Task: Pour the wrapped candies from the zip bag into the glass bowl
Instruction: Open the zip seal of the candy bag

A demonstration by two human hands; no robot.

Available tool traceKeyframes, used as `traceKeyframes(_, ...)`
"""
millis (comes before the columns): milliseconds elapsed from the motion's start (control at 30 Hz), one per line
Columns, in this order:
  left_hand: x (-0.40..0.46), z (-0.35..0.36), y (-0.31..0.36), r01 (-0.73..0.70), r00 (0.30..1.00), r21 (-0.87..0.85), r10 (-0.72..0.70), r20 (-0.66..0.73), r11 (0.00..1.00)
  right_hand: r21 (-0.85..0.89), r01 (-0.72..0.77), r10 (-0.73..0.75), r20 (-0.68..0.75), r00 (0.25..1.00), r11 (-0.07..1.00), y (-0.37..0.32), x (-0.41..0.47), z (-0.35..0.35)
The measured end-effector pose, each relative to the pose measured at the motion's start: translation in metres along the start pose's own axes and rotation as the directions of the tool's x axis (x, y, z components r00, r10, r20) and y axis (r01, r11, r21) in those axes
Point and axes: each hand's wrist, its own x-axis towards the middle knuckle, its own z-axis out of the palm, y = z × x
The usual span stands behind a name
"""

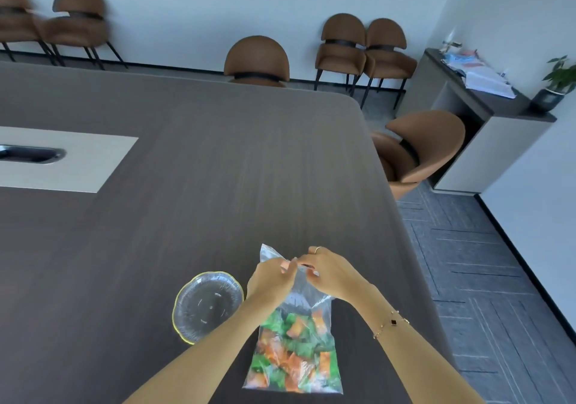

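Note:
A clear zip bag [304, 300] lies on the dark table, its lower half full of green and orange wrapped candies [293, 353]. My left hand [269, 282] and my right hand [332, 271] both pinch the bag's top edge, close together, at the zip. An empty glass bowl [207, 305] with a gold scalloped rim stands just left of the bag, touching my left forearm's line in view.
The dark wood table [193, 170] stretches far ahead, with a light inset panel and cable slot [46, 157] at the left. Its right edge runs close to the bag. Brown chairs [420, 151] stand around; a cabinet with papers [480, 76] is at the far right.

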Motion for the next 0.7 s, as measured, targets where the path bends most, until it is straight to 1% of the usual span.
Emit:
traceKeyframes(133,-0.01,-0.014,0.002,0.042,0.999,-0.128,-0.042,0.0,0.991,0.039,-0.004,0.005,-0.016,1.0,0.999,-0.015,-0.013,-0.014)
traceKeyframes(267,-0.026,-0.031,0.013,0.02,1.0,-0.186,-0.022,-0.005,0.982,0.02,-0.008,0.007,0.041,0.999,1.0,-0.033,-0.026,-0.037)
traceKeyframes(333,-0.031,-0.036,0.019,0.004,1.0,-0.171,-0.006,-0.011,0.985,0.051,-0.037,0.035,0.047,0.998,0.998,-0.041,-0.032,-0.048)
traceKeyframes(467,-0.042,-0.038,0.022,-0.067,0.998,-0.058,0.068,0.013,0.996,0.256,-0.136,0.119,0.081,0.99,0.957,-0.056,-0.046,-0.057)
traceKeyframes(633,-0.053,-0.043,0.012,-0.173,0.985,-0.04,0.173,-0.01,0.984,0.385,-0.192,0.187,0.051,0.981,0.902,-0.065,-0.055,-0.045)
traceKeyframes(700,-0.055,-0.045,0.006,-0.226,0.974,-0.02,0.226,0.014,0.974,0.45,-0.23,0.235,0.045,0.971,0.863,-0.066,-0.058,-0.037)
